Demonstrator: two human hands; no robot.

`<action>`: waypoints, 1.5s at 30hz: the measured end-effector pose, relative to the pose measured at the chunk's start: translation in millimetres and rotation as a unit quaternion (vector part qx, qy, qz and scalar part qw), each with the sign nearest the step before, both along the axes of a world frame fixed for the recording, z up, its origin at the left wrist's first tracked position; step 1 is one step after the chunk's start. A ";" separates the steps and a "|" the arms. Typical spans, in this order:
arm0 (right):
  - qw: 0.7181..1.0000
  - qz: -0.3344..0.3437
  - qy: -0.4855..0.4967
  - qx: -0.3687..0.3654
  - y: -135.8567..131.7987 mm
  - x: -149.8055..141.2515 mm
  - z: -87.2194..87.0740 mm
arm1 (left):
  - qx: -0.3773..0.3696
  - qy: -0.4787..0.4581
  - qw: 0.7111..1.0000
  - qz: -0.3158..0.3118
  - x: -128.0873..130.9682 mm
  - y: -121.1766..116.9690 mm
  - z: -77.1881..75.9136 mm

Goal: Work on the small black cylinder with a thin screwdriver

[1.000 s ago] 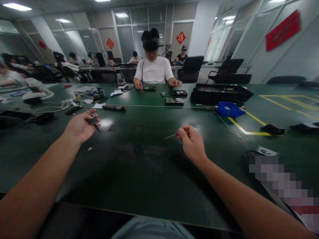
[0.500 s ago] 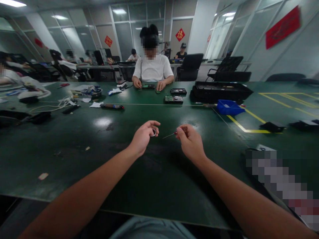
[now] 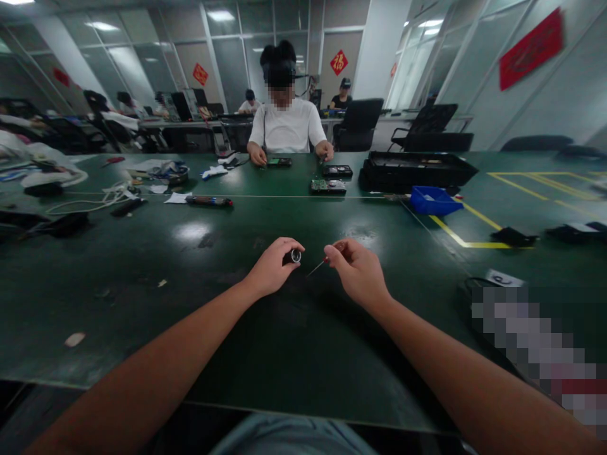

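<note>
Over the green table (image 3: 284, 354), my left hand (image 3: 270, 270) is closed around a small dark cylinder with a silver-rimmed round end (image 3: 296, 256). That round end faces right and toward me. My right hand (image 3: 359, 270) grips a thin screwdriver (image 3: 317, 268). Its metal shaft slants down to the left, with a bit of red by the fingers. Most of the handle is hidden in the hand. The screwdriver's tip sits just right of and below the cylinder, apart from it.
Across the table a person in a white shirt (image 3: 286, 129) handles small parts. Near them lie a green circuit board drive (image 3: 328, 186), a dark drive (image 3: 337, 171), a long black tray (image 3: 417, 170) and a blue bin (image 3: 434, 201). A pen-like tool (image 3: 208, 201) and cables (image 3: 97, 199) lie left.
My left hand has turned, so the cylinder's round end shows more fully. The screwdriver has tilted more steeply downward. Across the table, the person's hand on my right side has lifted off the table.
</note>
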State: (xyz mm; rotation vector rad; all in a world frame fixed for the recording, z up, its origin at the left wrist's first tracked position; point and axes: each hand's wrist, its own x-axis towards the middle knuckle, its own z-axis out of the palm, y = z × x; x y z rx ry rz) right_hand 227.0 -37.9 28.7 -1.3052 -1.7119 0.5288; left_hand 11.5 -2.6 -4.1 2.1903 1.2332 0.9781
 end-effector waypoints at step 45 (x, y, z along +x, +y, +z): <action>0.999 0.011 -0.041 0.017 -4.2 -0.4 5.3 | 0.040 0.017 0.999 -0.016 -4.3 -0.1 3.4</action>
